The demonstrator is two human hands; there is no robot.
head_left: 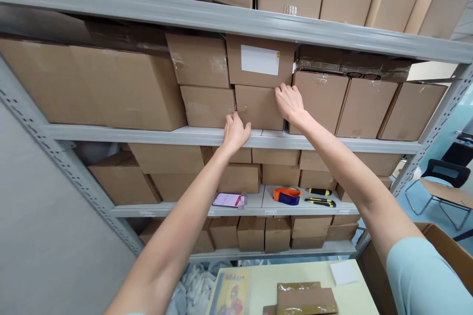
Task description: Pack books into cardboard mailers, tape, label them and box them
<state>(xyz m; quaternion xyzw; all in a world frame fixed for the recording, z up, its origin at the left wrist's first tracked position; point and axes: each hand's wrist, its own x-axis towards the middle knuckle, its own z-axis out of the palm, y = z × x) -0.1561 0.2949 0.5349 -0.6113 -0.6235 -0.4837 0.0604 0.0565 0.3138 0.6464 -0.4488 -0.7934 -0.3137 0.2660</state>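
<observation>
On the middle shelf, a small cardboard box (258,110) stands between my two hands. The fingers of my left hand (236,132) curl at its left edge, by the gap to a neighbouring carton (209,107). My right hand (290,101) holds the upper right corner, its fingertips bent in beside a taller carton (320,98). Directly on top of the held box rests another box with a white label (259,60). How deep my fingertips reach into the gaps is hidden.
A grey metal beam (236,22) runs just above the boxes. On the shelf below lie a phone (226,200), an orange and blue strap roll (287,196) and yellow-black cutters (320,202). A pale table (295,273) bears small cartons; a chair (443,182) stands at right.
</observation>
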